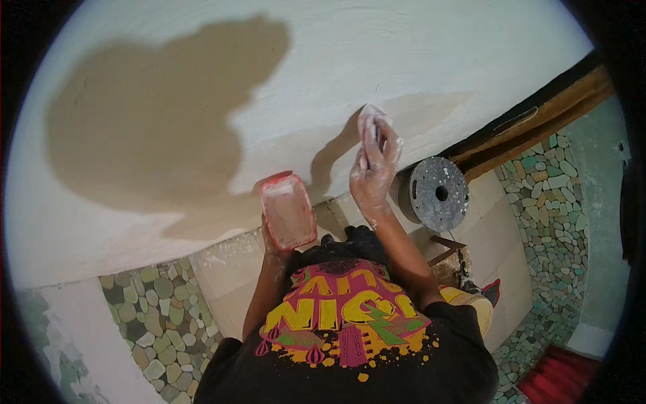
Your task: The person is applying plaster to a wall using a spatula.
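My left hand [274,250] grips a shallow red-rimmed plastic container [289,215] holding a pale, smooth paste or powder. Above and to the right, my right hand [373,168], coated with white residue, has its fingers closed round a small whitish pad or cloth [370,114]. That pad is at the white wall [336,47], where a slightly darker, patchy band runs sideways; whether it presses on the surface is hard to tell. Shadows of my head and arm fall across the wall.
A grey speckled round drum [452,209] stands beside my right arm, near wooden boards [531,114]. Behind my right elbow are a yellow bucket [476,306] and some tools. The floor has beige tiles [225,276] bordered by pebble mosaic [148,310]. Red fabric [552,380] lies lower right.
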Motion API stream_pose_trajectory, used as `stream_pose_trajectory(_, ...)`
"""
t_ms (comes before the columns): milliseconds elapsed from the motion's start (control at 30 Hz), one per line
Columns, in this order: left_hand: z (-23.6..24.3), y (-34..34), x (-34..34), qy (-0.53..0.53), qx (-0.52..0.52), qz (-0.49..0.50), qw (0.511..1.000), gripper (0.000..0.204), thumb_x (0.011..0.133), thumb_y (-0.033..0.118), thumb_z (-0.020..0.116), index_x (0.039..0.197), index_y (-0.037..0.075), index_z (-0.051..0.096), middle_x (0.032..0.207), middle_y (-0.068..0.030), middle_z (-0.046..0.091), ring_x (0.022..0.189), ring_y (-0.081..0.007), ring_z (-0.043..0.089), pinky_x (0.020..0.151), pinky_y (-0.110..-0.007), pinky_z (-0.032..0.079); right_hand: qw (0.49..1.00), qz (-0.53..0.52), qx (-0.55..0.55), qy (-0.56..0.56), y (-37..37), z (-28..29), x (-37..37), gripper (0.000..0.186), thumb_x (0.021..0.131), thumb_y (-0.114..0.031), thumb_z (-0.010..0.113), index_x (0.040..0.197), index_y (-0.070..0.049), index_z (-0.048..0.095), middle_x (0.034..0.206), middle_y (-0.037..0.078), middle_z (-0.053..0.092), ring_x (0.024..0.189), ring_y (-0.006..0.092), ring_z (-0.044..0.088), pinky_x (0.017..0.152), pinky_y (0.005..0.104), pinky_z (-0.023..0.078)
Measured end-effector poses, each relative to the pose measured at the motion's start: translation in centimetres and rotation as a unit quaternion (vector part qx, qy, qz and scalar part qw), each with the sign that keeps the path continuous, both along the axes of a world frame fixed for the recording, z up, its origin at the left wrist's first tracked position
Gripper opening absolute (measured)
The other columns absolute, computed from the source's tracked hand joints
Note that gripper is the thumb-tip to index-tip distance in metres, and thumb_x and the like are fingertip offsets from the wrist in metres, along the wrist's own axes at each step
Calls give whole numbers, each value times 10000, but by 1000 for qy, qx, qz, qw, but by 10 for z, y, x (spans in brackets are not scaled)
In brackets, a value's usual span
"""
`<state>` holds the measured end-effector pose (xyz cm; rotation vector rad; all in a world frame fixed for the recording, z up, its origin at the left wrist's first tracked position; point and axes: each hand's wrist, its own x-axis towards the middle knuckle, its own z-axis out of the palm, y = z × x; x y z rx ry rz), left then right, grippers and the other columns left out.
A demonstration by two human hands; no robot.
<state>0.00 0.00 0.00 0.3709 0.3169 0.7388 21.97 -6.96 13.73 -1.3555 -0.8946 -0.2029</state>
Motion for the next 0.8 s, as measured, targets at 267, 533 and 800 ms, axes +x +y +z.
stream_pose_trajectory(267, 39, 3, 16, 99, -46, -92, 990, 793, 958, 691, 444, 1532, 148, 383, 1475, -141, 514, 1278, -360, 568, 1045, -578, 487, 979, 63, -115, 156, -59, 14, -25, 443, 893, 107, 570, 1322, 2, 612, 1167, 124, 659, 1088, 167, 623, 911, 304, 533)
stream_pose_trajectory(533, 53, -1, 25, 53, -96, -115, 987, 948, 907, 830, 338, 1563, 146, 315, 1512, -170, 462, 1310, -376, 537, 1070, -595, 457, 938, 160, -171, 256, -77, 58, -56, 199, 948, -54, 662, 1126, 30, 628, 959, 75, 719, 869, 117, 673, 774, 273, 550)
stream_pose_trajectory(800, 52, -6, 21, 109, -8, -67, 992, 917, 955, 786, 262, 1567, 103, 291, 1501, -181, 463, 1326, -353, 523, 1100, -516, 454, 896, 220, -359, 140, -51, 46, -77, 343, 893, -24, 616, 1235, -11, 593, 940, 224, 699, 833, 316, 716, 756, 363, 532)
